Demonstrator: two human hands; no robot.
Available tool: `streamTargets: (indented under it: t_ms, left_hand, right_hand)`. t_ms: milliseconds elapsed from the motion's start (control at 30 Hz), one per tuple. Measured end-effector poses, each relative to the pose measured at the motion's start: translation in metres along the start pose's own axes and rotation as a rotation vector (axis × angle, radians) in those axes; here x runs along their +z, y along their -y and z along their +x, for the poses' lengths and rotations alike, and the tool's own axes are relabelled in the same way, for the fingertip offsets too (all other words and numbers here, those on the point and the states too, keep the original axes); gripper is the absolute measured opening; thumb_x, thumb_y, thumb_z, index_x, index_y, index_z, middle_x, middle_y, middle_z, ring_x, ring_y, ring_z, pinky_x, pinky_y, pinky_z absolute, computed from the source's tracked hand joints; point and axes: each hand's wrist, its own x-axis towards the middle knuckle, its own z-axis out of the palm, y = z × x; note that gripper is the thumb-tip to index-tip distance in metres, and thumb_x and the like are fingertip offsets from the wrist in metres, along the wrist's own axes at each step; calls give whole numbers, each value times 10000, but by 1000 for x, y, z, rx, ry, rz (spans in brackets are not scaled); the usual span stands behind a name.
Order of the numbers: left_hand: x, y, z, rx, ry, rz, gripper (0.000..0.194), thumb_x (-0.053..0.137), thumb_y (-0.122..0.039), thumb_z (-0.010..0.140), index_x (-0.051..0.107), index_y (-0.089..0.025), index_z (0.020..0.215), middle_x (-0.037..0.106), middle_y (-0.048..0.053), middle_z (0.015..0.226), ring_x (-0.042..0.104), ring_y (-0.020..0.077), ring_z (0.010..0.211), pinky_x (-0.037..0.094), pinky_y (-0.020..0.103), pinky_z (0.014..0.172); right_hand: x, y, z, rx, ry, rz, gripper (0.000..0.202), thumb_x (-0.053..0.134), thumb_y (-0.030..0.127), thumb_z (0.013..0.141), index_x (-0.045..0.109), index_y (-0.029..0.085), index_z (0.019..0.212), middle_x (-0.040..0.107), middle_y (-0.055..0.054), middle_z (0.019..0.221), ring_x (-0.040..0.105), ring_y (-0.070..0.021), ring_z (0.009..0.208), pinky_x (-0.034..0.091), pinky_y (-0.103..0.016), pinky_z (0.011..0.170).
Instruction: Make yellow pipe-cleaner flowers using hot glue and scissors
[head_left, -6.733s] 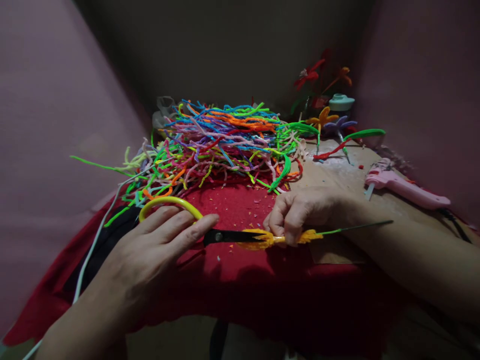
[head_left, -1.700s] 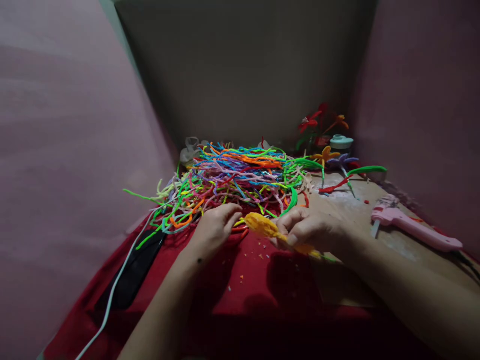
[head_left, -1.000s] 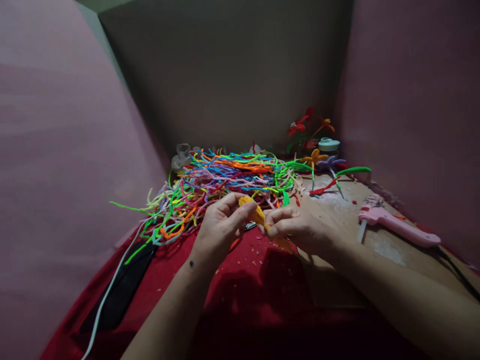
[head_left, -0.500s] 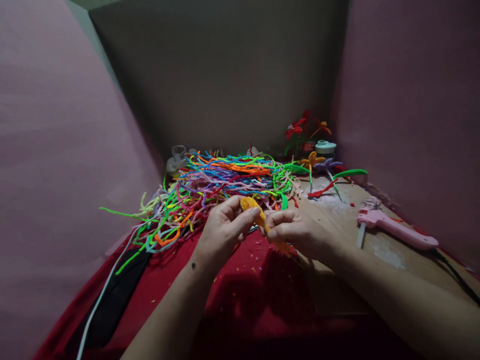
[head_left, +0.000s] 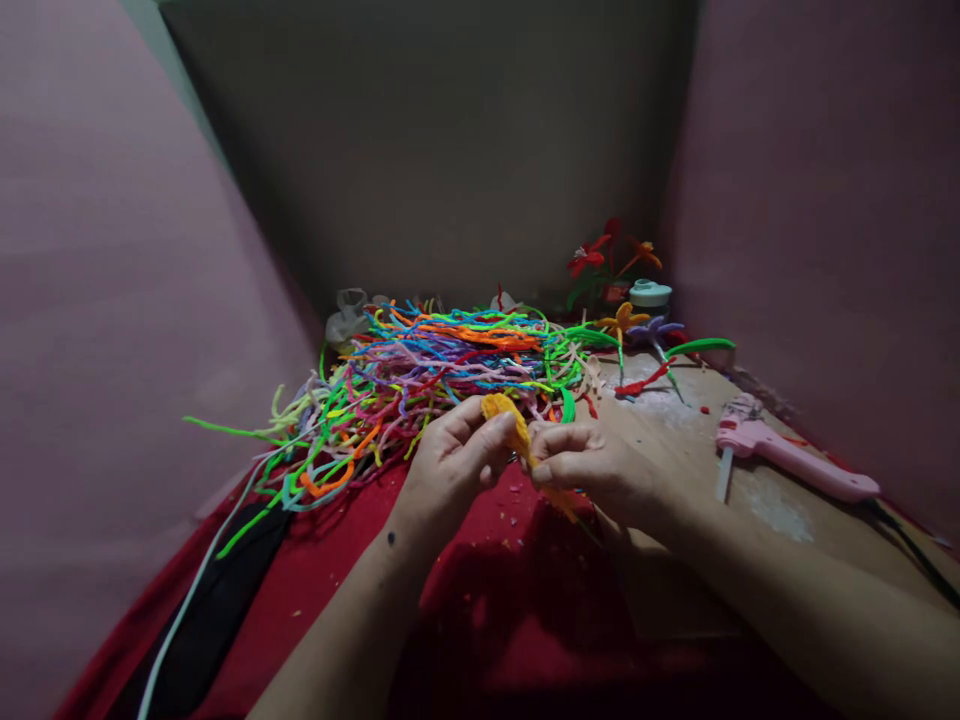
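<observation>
A yellow fuzzy piece (head_left: 519, 437) stretches between my two hands above the red cloth. My left hand (head_left: 463, 450) pinches its upper end between thumb and fingers. Just to the right, my right hand (head_left: 577, 458) grips the lower part, and a yellow tail hangs below its fingers. Behind the hands lies a big heap of coloured fuzzy stems (head_left: 450, 350), mostly pink, blue, orange and green.
A pink glue gun (head_left: 795, 458) lies on a brown board (head_left: 675, 450) at the right. Fuzzy flowers (head_left: 624, 320) and a lidded jar (head_left: 649, 294) stand behind it. A white cable (head_left: 196, 580) crosses a black strip (head_left: 217, 610) at the left.
The view has shifted slightly, so the heap and cable appear a little further left. Both hands keep nearly the same hold on the yellow piece.
</observation>
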Motion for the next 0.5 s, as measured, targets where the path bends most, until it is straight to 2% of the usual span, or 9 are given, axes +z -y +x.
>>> streamTargets:
  t_ms: [167, 333, 400, 500]
  left_hand:
    - [-2, 0, -2, 6, 21, -9, 224, 571, -354, 802, 512, -171, 688, 394, -64, 511, 301, 50, 435, 220, 184, 419]
    - [-5, 3, -3, -28, 63, -128, 197, 596, -354, 785, 584, -172, 860, 477, -48, 561, 364, 47, 443, 258, 169, 418]
    - [-5, 4, -2, -81, 30, -190, 225, 609, -351, 781, 579, -192, 937, 504, -48, 592, 396, 40, 450, 276, 153, 423]
    - [-3, 6, 0, -157, -62, -216, 223, 645, -352, 758, 568, -201, 903, 523, -54, 632, 416, 22, 457, 286, 135, 432]
  right_hand:
    - [-1, -3, 0, -38, 21, -58, 117, 629, 201, 634, 552, 184, 547, 439, 19, 639, 404, -125, 633, 341, -248, 608]
    - [-1, -4, 0, -35, 18, -37, 114, 633, 183, 639, 558, 186, 553, 428, 35, 599, 359, -110, 581, 292, -255, 573]
    - [-1, -4, 1, -28, 0, 30, 112, 637, 184, 647, 559, 179, 566, 431, 44, 584, 338, -98, 551, 263, -255, 546]
    - [-1, -5, 3, -55, -41, 106, 178, 653, 205, 671, 536, 166, 543, 414, 54, 563, 306, -84, 522, 231, -256, 524]
